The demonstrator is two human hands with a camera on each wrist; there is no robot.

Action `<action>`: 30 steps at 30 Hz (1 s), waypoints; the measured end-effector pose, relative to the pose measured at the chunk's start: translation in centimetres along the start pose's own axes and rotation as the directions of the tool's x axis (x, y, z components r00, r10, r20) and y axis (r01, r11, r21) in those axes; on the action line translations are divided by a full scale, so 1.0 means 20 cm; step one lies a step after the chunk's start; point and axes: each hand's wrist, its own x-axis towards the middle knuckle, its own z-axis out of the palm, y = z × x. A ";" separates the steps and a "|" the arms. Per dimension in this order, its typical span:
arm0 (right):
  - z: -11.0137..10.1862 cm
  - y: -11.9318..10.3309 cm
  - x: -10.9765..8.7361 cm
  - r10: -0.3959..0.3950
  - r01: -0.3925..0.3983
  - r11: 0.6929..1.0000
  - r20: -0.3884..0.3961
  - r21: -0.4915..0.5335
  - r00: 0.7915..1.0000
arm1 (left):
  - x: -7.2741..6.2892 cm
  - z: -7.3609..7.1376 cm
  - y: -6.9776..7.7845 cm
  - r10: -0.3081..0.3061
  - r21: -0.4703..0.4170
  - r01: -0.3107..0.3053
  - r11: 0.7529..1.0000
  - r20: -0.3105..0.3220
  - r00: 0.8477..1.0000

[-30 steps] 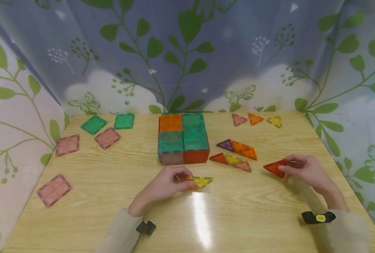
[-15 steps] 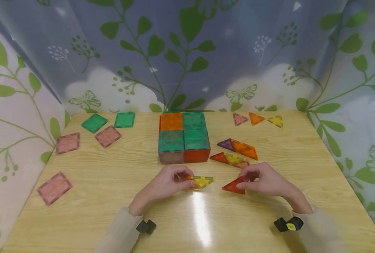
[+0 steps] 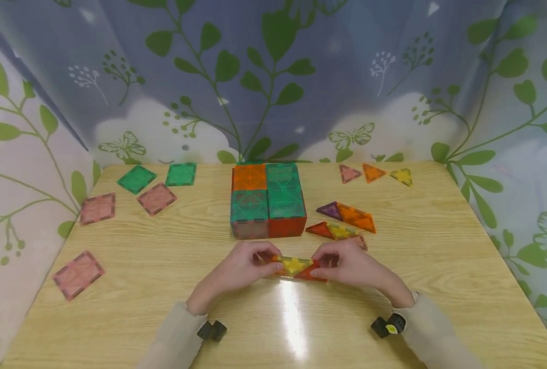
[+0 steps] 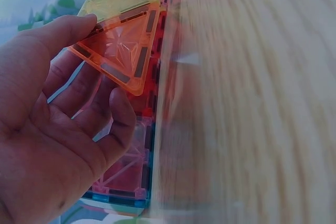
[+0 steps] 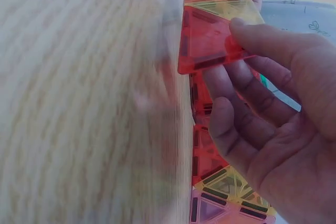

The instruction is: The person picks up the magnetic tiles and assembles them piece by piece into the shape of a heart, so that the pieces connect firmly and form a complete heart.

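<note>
My left hand pinches an orange triangular magnetic tile between thumb and fingers. Joined to it edge to edge is a yellow triangular tile, point down in the head view. From the other side my right hand pinches a red triangular tile, its slanted edge right at the yellow one. Together they form a short upright row near the table's middle. Just behind stands a low block of square tiles, green and orange on top. My fingers hide part of the orange and red tiles.
Right of the block lie two joined strips: purple with orange, and a red-yellow-pink one. Behind them are three loose triangles, including an orange one. Green squares and pink squares lie on the left. A patterned curtain surrounds the table.
My right hand has carried the red triangle leftward from the table's right side up to the yellow tile. The left hand has held its tiles in place.
</note>
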 end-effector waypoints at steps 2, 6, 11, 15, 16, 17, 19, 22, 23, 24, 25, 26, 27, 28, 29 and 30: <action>0.00 -0.01 0.01 -0.004 0.004 1.000 -0.004 -0.011 1.000 | 0.00 0.00 0.00 -0.007 0.005 0.007 1.000 -0.007 1.000; 0.01 -0.01 0.02 -0.045 0.044 0.998 -0.028 -0.038 0.999 | 0.00 -0.01 0.00 -0.015 0.011 0.015 1.000 -0.016 1.000; 0.03 -0.01 0.05 -0.158 0.150 0.983 -0.071 -0.105 0.985 | -0.01 -0.01 -0.01 -0.007 0.017 0.007 1.000 -0.024 1.000; 0.04 -0.02 0.08 -0.213 0.199 0.969 -0.082 -0.146 0.974 | -0.02 -0.02 -0.02 -0.014 0.028 0.015 0.999 -0.053 0.999; 0.04 -0.01 0.09 -0.219 0.205 0.966 -0.077 -0.156 0.973 | -0.03 -0.03 -0.02 -0.016 0.035 0.018 0.999 -0.061 0.998; 0.04 -0.02 0.10 -0.221 0.208 0.964 -0.069 -0.164 0.973 | -0.03 -0.03 -0.02 -0.016 0.043 0.019 0.999 -0.068 0.998; 0.04 -0.03 0.11 -0.210 0.197 0.964 -0.054 -0.181 0.976 | -0.05 -0.04 -0.04 -0.010 0.060 0.015 0.998 -0.082 0.997; 0.04 -0.04 0.12 -0.173 0.162 0.970 -0.047 -0.179 0.984 | -0.07 -0.07 -0.06 0.001 0.082 0.007 0.997 -0.105 0.994; 0.03 -0.05 0.12 -0.149 0.139 0.976 -0.050 -0.169 0.988 | -0.08 -0.08 -0.07 0.004 0.086 0.006 0.996 -0.113 0.994; 0.03 -0.05 0.11 -0.136 0.124 0.978 -0.060 -0.167 0.989 | -0.09 -0.09 -0.08 0.007 0.090 0.004 0.996 -0.121 0.993; 0.01 -0.06 0.11 -0.131 0.118 0.980 -0.076 -0.161 0.988 | -0.10 -0.10 -0.08 0.006 0.093 0.006 0.996 -0.127 0.992; 0.00 -0.06 0.10 -0.130 0.115 0.981 -0.094 -0.153 0.987 | -0.10 -0.11 -0.09 0.005 0.094 0.008 0.996 -0.133 0.991; -0.03 -0.06 0.09 -0.132 0.114 0.981 -0.115 -0.154 0.985 | -0.11 -0.12 -0.10 0.003 0.096 0.011 0.995 -0.137 0.991; -0.05 -0.06 0.08 -0.139 0.117 0.981 -0.139 -0.153 0.981 | -0.12 -0.12 -0.10 0.003 0.099 0.011 0.995 -0.138 0.990; -0.08 -0.05 0.07 -0.151 0.125 0.980 -0.167 -0.156 0.974 | -0.12 -0.13 -0.10 0.001 0.101 0.013 0.995 -0.139 0.990; -0.11 -0.04 0.05 -0.170 0.138 0.977 -0.199 -0.163 0.965 | -0.12 -0.14 -0.11 0.001 0.101 0.014 0.995 -0.138 0.990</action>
